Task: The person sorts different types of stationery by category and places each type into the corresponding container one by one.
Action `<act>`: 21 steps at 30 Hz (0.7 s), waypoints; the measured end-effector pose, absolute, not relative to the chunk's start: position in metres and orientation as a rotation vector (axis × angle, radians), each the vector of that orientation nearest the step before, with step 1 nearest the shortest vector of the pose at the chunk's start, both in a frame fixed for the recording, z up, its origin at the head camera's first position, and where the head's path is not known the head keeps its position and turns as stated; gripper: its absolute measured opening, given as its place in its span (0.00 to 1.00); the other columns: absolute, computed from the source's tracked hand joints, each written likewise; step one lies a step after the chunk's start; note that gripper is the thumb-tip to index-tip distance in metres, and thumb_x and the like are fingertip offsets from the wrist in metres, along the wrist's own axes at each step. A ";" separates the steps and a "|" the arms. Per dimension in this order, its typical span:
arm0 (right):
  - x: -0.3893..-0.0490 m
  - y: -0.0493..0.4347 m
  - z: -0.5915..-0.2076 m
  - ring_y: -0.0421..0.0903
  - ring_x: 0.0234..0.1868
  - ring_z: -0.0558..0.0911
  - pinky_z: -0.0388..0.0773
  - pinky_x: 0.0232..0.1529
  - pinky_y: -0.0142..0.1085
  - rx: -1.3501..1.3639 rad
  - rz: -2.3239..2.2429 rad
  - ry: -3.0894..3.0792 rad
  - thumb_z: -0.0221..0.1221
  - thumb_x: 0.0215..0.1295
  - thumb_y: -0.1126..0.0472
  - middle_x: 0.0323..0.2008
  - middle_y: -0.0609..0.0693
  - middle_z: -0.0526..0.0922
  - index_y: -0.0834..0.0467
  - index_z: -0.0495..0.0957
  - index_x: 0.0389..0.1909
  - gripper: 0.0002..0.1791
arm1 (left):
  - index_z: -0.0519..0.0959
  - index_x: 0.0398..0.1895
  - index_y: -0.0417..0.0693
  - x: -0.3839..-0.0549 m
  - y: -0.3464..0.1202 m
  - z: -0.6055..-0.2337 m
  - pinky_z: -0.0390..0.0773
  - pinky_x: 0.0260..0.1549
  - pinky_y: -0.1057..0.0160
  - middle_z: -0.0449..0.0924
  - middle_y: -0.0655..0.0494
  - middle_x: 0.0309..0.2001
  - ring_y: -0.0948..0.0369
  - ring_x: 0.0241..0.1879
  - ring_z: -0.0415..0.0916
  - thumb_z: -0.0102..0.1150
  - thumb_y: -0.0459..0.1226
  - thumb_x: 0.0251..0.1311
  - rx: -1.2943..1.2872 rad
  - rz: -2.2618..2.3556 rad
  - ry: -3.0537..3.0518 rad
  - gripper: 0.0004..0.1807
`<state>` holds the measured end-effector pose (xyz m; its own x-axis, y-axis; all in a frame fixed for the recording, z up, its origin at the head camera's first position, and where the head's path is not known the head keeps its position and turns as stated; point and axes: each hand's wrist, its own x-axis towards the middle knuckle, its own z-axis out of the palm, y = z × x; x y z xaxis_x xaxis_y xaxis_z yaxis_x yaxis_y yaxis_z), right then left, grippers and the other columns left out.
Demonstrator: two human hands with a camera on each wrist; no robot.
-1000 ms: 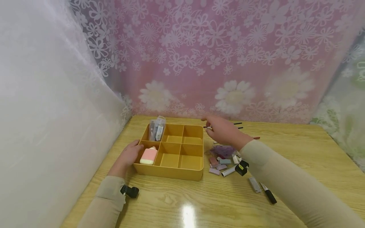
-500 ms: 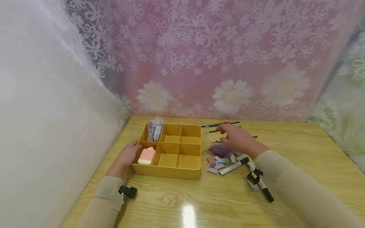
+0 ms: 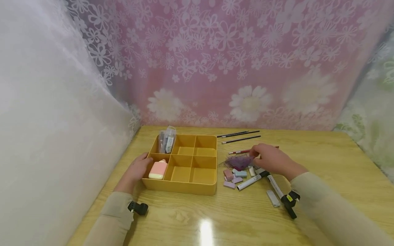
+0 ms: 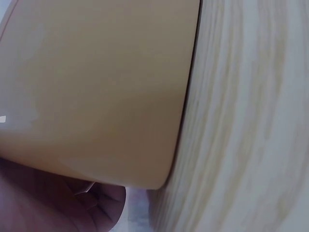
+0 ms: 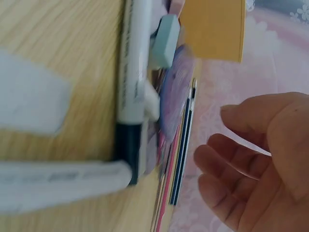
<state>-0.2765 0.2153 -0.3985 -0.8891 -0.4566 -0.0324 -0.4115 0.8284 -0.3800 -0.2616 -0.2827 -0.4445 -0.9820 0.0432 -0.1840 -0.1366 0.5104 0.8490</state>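
My left hand (image 3: 138, 169) grips the left wall of a yellow divided organizer box (image 3: 181, 187), thumb at the rim. In the left wrist view, curled fingers of that hand (image 4: 48, 205) show under the box's side (image 4: 101, 92). A pink-and-cream bottle-shaped item (image 3: 158, 169) lies in the front left compartment; clear packages (image 3: 167, 140) stand behind it. My right hand (image 3: 274, 160) is beside a purple mesh pouch (image 3: 238, 162). Seen from the right wrist, its fingers are loosely bent, thumb apart, with nothing between them, near the purple pouch (image 5: 176, 96).
Several small erasers (image 3: 241, 174) lie right of the box. Two white markers with black caps, one a white marker (image 3: 248, 182) near the erasers, lie in front, with a grey block (image 3: 273, 198). Dark pencils (image 3: 241, 139) and a red pencil (image 3: 240, 151) lie behind. A floral curtain (image 3: 197, 68) hangs behind the table.
My right hand has moved from the dark pencils at the back toward the right and front, to the purple pouch. My left hand has stayed on the box.
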 end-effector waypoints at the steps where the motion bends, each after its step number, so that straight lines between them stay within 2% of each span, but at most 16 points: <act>1: -0.275 0.221 -0.400 0.51 0.45 0.81 0.79 0.45 0.53 -0.692 -0.544 2.887 0.59 0.70 0.63 0.45 0.52 0.82 0.60 0.82 0.48 0.10 | 0.58 0.79 0.42 -0.262 -0.282 -0.445 0.58 0.69 0.40 0.60 0.37 0.74 0.41 0.71 0.60 0.36 0.44 0.79 -0.074 1.477 2.563 0.30; 7: -0.270 0.243 -0.412 0.43 0.35 0.77 0.77 0.40 0.48 -0.694 -0.460 2.821 0.62 0.66 0.63 0.38 0.45 0.80 0.55 0.81 0.40 0.04 | 0.57 0.79 0.42 -0.263 -0.282 -0.445 0.59 0.69 0.40 0.60 0.37 0.74 0.41 0.70 0.61 0.36 0.44 0.79 -0.094 1.485 2.547 0.30; 11: -0.264 0.249 -0.418 0.42 0.32 0.74 0.75 0.36 0.45 -0.682 -0.431 2.789 0.67 0.63 0.60 0.36 0.45 0.79 0.55 0.80 0.40 0.07 | 0.58 0.79 0.44 -0.264 -0.283 -0.444 0.54 0.71 0.40 0.59 0.38 0.75 0.41 0.73 0.56 0.37 0.45 0.79 -0.109 1.452 2.577 0.30; 15: -0.262 0.253 -0.424 0.42 0.32 0.74 0.75 0.35 0.44 -0.671 -0.394 2.796 0.70 0.61 0.58 0.36 0.45 0.78 0.54 0.79 0.40 0.10 | 0.58 0.79 0.42 -0.266 -0.281 -0.444 0.56 0.70 0.40 0.60 0.37 0.74 0.41 0.72 0.58 0.37 0.45 0.79 -0.085 1.450 2.586 0.30; 21: -0.260 0.253 -0.433 0.43 0.30 0.72 0.74 0.32 0.43 -0.674 -0.335 2.836 0.66 0.59 0.66 0.34 0.45 0.76 0.52 0.77 0.39 0.10 | 0.57 0.79 0.42 -0.264 -0.280 -0.444 0.60 0.68 0.39 0.60 0.36 0.74 0.41 0.70 0.61 0.35 0.45 0.79 -0.106 1.427 2.580 0.30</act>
<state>-0.2599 0.2530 -0.4335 -0.8744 -0.4625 -0.1470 -0.4155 0.8699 -0.2657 -0.2643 -0.2803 -0.4445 -0.9792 0.0296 -0.2007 -0.1543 0.5337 0.8315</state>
